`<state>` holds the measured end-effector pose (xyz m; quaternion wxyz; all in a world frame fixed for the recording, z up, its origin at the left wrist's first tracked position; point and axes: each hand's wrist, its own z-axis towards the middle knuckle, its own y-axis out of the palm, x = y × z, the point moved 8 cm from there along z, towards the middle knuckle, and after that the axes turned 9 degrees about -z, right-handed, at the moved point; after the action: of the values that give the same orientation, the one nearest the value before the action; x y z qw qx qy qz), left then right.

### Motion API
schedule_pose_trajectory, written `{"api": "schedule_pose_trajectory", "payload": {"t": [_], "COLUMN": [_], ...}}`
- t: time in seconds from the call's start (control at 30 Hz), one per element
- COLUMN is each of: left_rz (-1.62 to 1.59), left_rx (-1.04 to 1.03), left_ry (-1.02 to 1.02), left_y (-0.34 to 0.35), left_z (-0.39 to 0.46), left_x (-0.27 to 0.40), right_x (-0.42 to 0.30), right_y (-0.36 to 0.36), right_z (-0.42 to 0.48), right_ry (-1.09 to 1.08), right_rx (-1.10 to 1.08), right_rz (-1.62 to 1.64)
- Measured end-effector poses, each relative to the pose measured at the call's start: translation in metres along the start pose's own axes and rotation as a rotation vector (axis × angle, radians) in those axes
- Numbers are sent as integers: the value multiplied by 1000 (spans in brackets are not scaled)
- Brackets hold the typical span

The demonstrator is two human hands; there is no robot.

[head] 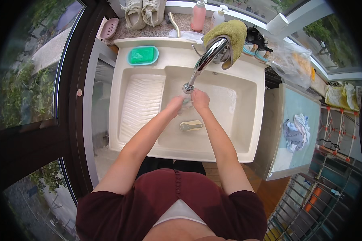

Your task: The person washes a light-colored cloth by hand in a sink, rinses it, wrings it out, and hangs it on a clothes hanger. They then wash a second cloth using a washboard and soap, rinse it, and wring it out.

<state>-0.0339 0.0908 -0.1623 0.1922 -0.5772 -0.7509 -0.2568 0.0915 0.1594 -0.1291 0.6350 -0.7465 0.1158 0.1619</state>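
Both my hands are in the basin of a cream laundry sink (244,114), just under the chrome faucet (209,57). My left hand (175,105) and my right hand (200,98) have curled fingers and grip a small, pale wet cloth (186,104) stretched between them; running water blurs its shape. A scrub brush (191,125) with a grey and cream back lies on the basin floor, nearer my body. On the sink's back left ledge, a green soap bar (142,54) rests in a light blue dish. A yellow-green towel (236,33) drapes over the faucet's base.
A ribbed washboard (141,105) forms the sink's left side. Sneakers (144,13), a long-handled brush (175,24) and pump bottles (198,16) stand or lie behind. Crumpled clothes (297,132) lie on a cabinet top at right, beside a metal rack (307,192).
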Motion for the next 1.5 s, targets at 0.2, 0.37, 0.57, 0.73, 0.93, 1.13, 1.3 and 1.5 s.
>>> {"api": "schedule_pose_trajectory", "payload": {"t": [0.2, 0.37, 0.57, 0.73, 0.93, 1.13, 1.3, 1.5], "left_rz": [516, 767, 1502, 1655, 1771, 1682, 1694, 1706], "left_rx": [-40, -57, -144, -131, -101, -131, -323, -428], "left_ry": [445, 830, 679, 430, 318, 265, 161, 167], "left_y": [-37, -16, -1, -16, -18, 11, 5, -6], "left_z": [-17, -58, -2, 54, 55, 7, 4, 11], "left_x": [80, 120, -11, -111, -132, -126, -170, -186], "right_x": [17, -5, 32, 33, 70, 111, 15, 64], "right_y": [-33, -79, 46, 79, 132, 65, 140, 107], "right_z": [19, 8, -66, -115, -140, -62, -48, 52], "right_ry": [-55, -283, -351, -433, -546, -275, -654, -453], "right_rx": [-27, 46, -291, -126, -579, -188, -350, -79], "right_rz": [566, 423, 47, -49, -421, -129, -139, -256]}}
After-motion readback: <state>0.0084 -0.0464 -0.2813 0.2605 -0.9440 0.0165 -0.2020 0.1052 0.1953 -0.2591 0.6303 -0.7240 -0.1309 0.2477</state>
